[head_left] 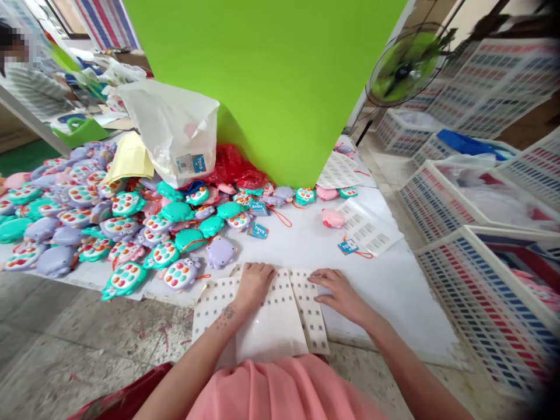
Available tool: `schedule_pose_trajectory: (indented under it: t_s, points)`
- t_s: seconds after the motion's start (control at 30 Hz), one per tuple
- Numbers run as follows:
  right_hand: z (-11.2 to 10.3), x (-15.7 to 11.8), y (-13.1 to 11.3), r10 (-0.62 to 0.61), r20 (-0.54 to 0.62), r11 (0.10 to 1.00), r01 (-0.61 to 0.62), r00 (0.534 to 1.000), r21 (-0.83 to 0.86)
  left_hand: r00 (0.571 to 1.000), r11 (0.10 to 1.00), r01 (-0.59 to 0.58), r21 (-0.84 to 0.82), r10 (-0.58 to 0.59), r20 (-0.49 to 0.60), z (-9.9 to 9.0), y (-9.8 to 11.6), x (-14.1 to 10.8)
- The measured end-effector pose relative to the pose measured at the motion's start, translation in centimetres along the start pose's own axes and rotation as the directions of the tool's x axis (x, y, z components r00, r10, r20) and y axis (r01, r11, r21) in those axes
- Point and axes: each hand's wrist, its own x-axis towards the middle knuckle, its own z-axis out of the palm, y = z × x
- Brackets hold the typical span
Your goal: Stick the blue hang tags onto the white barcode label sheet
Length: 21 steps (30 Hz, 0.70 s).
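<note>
White label sheets (271, 326) touch left hand (256, 286), right hand (339, 294).

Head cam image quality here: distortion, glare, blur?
Head view: strong wide-angle bowing, with the white plastic crates curving at the right edge; lighting even, shadows faint; mild glare on the glossy white printed sheet under the left hand; fine detail slightly soft throughout; dark smear in the bottom-right corner.

Slotted white plastic crates (485, 303); a pedestal fan (405, 67)
</note>
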Motion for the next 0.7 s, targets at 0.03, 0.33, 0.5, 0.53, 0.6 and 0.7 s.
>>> schedule_pose_trajectory:
  t_s: [0.03, 0.33, 0.5, 0.53, 0.6, 0.7]
  points:
    - [-0.1, 0.0, 0.1, -0.014, 0.010, 1.000, 0.014, 1.000, -0.010, 1.000, 1.000, -0.013, 0.014, 0.013, 0.003, 0.1, 0.2, 0.0]
    - [-2.2, 10.9, -3.0, -0.105, -0.218, 0.990, 0.123, 0.970, 0.071, 1.000, 1.000, -0.019, 0.009, 0.019, -0.019, 1.0, 0.8, -0.1]
    - [-0.1, 19.6, -6.5, -0.067, -0.163, 0.998, 0.064, 0.984, -0.025, 0.999, 0.999, -0.032, 0.022, 0.032, -0.004, 0.9, 0.7, -0.1]
    - [0.3, 20.6, -6.8, -0.056, -0.151, 0.997, 0.046, 0.987, -0.066, 0.999, 0.999, -0.033, 0.023, 0.033, 0.000, 0.9, 0.7, -0.1]
    - [0.9, 21.9, -7.3, -0.033, -0.137, 0.991, 0.014, 0.990, -0.135, 0.999, 0.999, -0.033, 0.022, 0.033, 0.002, 0.9, 0.7, -0.1]
    - [1.3, 22.4, -7.6, -0.024, -0.129, 0.980, -0.002, 0.991, -0.198, 0.999, 0.999, -0.032, 0.011, 0.032, 0.005, 0.9, 0.7, -0.1]
